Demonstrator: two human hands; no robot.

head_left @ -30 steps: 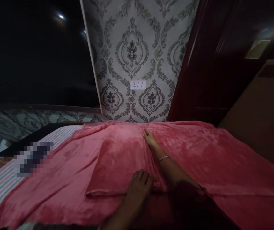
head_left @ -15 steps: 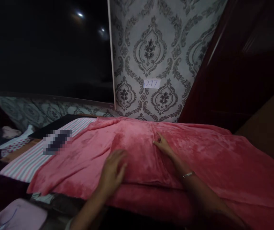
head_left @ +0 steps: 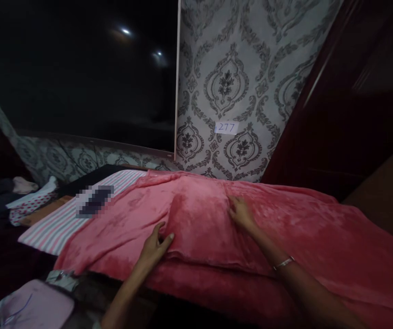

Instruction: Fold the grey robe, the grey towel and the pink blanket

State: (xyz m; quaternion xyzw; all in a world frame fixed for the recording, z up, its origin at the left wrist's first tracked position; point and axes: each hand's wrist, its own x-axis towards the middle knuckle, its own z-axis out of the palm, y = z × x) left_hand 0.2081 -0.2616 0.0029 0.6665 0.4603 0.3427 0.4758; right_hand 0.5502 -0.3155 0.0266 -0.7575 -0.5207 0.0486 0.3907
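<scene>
A plush pink-red blanket (head_left: 302, 233) is spread across the surface in front of me, with a smaller folded section (head_left: 199, 228) of the same cloth in the middle. At the front left corner of that section is my left hand (head_left: 153, 249), thumb and fingers apart with nothing between them. My right hand (head_left: 242, 213) rests along the section's right side, fingers stretched over the cloth and the wrist wearing a bracelet (head_left: 284, 263). Whether its fingertips pinch any fabric is hard to make out.
Left of the blanket lies a striped cloth (head_left: 50, 230) with a dark, pixelated object (head_left: 95, 201) on it. Behind are a large dark screen (head_left: 79, 73) and patterned wallpaper (head_left: 213, 59) bearing a "277" label (head_left: 226, 127). A pinkish flat item (head_left: 38, 304) sits at lower left.
My left hand has drawn back slightly toward the front left corner of the folded section, its fingers now clearly apart. My right hand stays at the right side, fingers flatter. The view has shifted slightly.
</scene>
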